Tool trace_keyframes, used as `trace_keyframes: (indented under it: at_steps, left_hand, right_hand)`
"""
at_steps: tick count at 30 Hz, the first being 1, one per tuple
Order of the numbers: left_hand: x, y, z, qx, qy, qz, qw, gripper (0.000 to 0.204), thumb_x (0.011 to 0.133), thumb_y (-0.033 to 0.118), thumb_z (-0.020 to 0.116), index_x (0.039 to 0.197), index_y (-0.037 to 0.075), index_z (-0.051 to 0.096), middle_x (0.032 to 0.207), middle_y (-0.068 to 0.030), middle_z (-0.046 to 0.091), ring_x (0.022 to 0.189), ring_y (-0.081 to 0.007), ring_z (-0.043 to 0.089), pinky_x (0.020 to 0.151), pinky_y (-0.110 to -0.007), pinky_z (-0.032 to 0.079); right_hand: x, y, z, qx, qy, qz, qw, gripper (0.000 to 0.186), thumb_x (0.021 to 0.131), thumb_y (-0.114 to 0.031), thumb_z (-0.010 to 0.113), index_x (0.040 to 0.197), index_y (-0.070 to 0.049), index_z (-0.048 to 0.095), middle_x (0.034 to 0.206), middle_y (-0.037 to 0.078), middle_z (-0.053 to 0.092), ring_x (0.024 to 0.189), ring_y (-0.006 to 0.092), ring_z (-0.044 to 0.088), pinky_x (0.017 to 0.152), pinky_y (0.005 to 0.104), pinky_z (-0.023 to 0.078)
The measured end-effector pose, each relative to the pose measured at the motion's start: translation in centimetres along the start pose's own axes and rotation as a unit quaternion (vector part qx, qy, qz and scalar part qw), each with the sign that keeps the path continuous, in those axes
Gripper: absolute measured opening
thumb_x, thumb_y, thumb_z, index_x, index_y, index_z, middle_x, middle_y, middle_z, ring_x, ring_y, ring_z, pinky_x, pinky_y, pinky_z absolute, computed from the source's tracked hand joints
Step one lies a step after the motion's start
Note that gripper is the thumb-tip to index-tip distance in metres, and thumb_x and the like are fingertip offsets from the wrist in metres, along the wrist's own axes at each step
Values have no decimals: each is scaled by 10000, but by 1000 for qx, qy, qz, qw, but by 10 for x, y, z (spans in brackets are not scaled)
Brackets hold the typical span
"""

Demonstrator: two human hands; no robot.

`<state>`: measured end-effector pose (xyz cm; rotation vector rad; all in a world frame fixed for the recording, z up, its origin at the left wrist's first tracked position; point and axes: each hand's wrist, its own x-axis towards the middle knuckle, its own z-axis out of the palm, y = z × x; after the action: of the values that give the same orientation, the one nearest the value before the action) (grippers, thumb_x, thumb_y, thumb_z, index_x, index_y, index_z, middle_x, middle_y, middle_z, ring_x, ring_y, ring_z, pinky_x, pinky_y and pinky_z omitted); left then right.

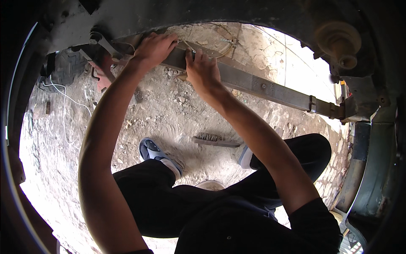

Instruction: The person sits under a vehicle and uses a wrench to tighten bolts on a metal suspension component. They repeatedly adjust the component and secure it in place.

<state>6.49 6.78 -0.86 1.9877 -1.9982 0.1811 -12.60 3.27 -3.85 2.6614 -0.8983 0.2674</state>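
Note:
A long, dark leaf spring [249, 82] runs slantwise under the vehicle, with clamps near its right end. My left hand [153, 51] lies over its upper left part, fingers bent over the metal and partly hidden. A little to the right, my right hand [203, 71] curls its fingers over the same leaf spring. Between the two hands a thin pale strand [186, 45] shows near the fingertips; whether either hand pinches it is unclear. Behind the right hand, a thin cord or wire [230, 47] curves over the ground.
Dark vehicle frame [203, 12] arches overhead, with a rusty round fitting [339, 42] at upper right. A wire brush [216, 140] lies on the dirt between my feet. A red metal stand [101, 72], a tyre [69, 67] and a white cable [69, 96] are at left.

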Motion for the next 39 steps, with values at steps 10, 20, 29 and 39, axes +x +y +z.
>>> trace_keyframes:
  at_steps: [10, 20, 29, 39]
  left_hand:
    - [-1, -3, 2, 6, -12, -4, 1000, 241, 982, 308, 532, 1146, 137, 572, 1050, -114, 698, 986, -388, 646, 882, -484, 511]
    - [1, -1, 2, 3, -12, -7, 1000, 203, 975, 262, 547, 1095, 106, 596, 1081, -85, 674, 989, -354, 637, 855, -469, 513]
    - [-3, -3, 3, 9, 23, 13, 1000, 233, 978, 298, 549, 1114, 112, 583, 1019, -97, 705, 956, -362, 653, 870, -453, 522]
    - [-1, 5, -10, -2, -27, -19, 999, 181, 974, 250, 557, 1082, 111, 598, 1077, -86, 679, 983, -352, 636, 858, -452, 512]
  right_hand:
    - [-1, 14, -19, 97, -35, -31, 994, 868, 714, -456, 818, 1381, -28, 462, 1082, 140, 585, 1002, 296, 625, 829, 439, 532]
    - [7, 37, -30, 209, -109, -60, 970, 802, 752, -341, 814, 1406, -56, 448, 1170, 193, 583, 1032, 351, 647, 865, 462, 542]
    - [-5, 21, -14, 113, -5, -32, 993, 859, 671, -395, 861, 1374, -76, 485, 1137, 124, 573, 1033, 292, 619, 805, 447, 539]
    - [-5, 6, -14, 97, -9, 11, 995, 847, 676, -494, 839, 1334, -74, 509, 1095, 137, 557, 1009, 292, 588, 804, 446, 534]
